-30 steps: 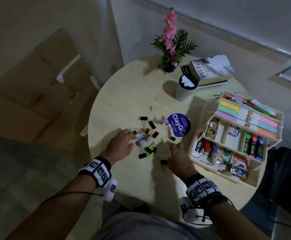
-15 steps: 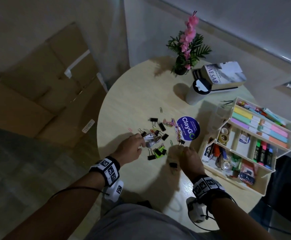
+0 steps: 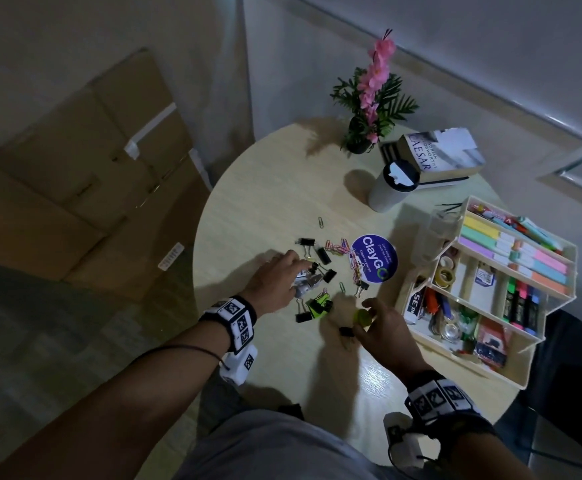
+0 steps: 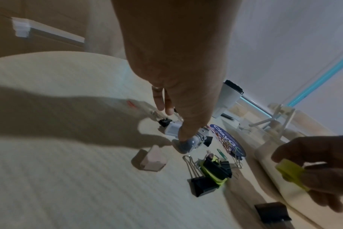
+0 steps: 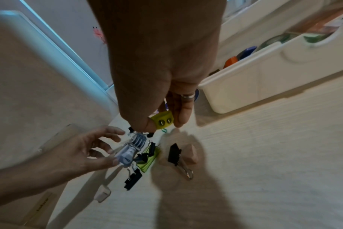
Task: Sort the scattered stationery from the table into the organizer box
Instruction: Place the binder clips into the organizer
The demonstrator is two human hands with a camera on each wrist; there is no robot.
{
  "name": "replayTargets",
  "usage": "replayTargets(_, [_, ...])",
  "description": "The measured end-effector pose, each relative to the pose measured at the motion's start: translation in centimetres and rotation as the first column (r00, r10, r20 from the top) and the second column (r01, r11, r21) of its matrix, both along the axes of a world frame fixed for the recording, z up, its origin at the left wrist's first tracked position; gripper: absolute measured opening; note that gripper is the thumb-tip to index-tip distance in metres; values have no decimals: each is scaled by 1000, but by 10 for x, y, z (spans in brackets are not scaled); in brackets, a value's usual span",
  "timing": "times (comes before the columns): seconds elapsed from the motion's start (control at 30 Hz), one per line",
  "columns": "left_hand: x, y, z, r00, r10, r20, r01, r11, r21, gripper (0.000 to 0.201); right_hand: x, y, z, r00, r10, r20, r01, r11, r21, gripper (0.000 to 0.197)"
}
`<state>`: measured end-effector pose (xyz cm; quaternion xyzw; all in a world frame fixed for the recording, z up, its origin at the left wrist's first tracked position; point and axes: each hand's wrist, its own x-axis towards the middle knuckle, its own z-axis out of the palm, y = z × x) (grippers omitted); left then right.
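Right hand [image 5: 162,86]: thumb and fingers pinch a yellow sharpener [image 5: 162,121], held above the table [image 3: 275,188] just beside the organizer [image 3: 521,368].
Left hand [image 3: 275,282]: fingers spread, thumb and fingertips touching a grey stapler [image 5: 130,151] on the table.
Binder clips [image 4: 204,184] and paper clips [image 3: 339,247]: scattered between the hands, near a round blue sticker [image 3: 374,258].

"ClayGo" sticker [image 3: 374,258] ("CAESAR" book [image 3: 440,154])
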<state>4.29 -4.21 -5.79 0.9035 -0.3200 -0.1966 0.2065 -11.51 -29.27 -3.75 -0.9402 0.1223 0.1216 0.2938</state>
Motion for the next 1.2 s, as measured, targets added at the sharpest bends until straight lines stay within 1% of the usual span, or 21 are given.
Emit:
replayTargets(0.03, [1,-3,1,1000,-28,11,28,999,19,57,-3,-1,0,1000,22,16,-22,1000,-8,38])
replayTargets(0.1, [4,-9,0,999,-34,15,33,999,30,49,-8,-3,3,998,54,26,-54,999,5,33])
replayTargets(0.2, [8,-14,-4,1000,3,-26,-3,1000,1,43,-19,-8,8,994,105,35,-106,994,16,30])
replayTargets(0.3, [9,-16,-7,998,15,-63,-17,999,-32,40,-29,-13,10,993,116,37,-117,993,26,30])
replayTargets(0.4, [6,-18,-8,993,68,-98,-72,997,-38,42,-35,-19,10,996,84,37,-86,995,53,32])
replayTargets(0.5, [4,-19,-5,984,135,-112,-140,989,-37,56,-38,-22,11,999,24,29,-26,998,54,39])
replayTargets(0.57, [1,-18,-3,981,150,-121,-157,986,-54,60,-38,-24,13,999,-15,33,13,997,74,43])
replayTargets(0.67, [-3,-16,4,976,171,-132,-181,981,-68,52,-34,-25,17,997,-44,63,37,994,107,41])
replayTargets(0.73, [-4,-15,11,976,173,-135,-189,975,-114,45,-31,-26,18,994,-52,97,40,992,117,38])
replayTargets(0.8, [-7,-17,20,982,170,-79,-181,970,-161,38,-27,-27,17,990,-59,129,43,991,127,37])
replayTargets(0.9, [-14,-29,38,980,177,91,-157,968,-195,32,-25,-30,19,983,-79,165,57,989,135,37])
replayTargets(0.97, [-20,-40,50,975,167,149,-126,960,-251,27,-24,-33,23,976,-102,194,73,986,147,35])
replayTargets(1.0, [-22,-46,55,977,159,140,-115,953,-281,26,-25,-35,26,970,-124,210,91,983,160,35])
replayTargets(1.1, [-32,-67,68,989,147,-14,-142,922,-360,27,-31,-45,33,947,-196,253,149,969,196,36])
replayTargets(1.13, [-36,-75,73,988,145,-45,-151,914,-377,26,-36,-50,35,938,-216,272,165,967,196,35])
replayTargets(1.2, [-46,-92,78,990,116,-76,-136,924,-357,23,-47,-61,38,919,-251,305,200,961,189,34])
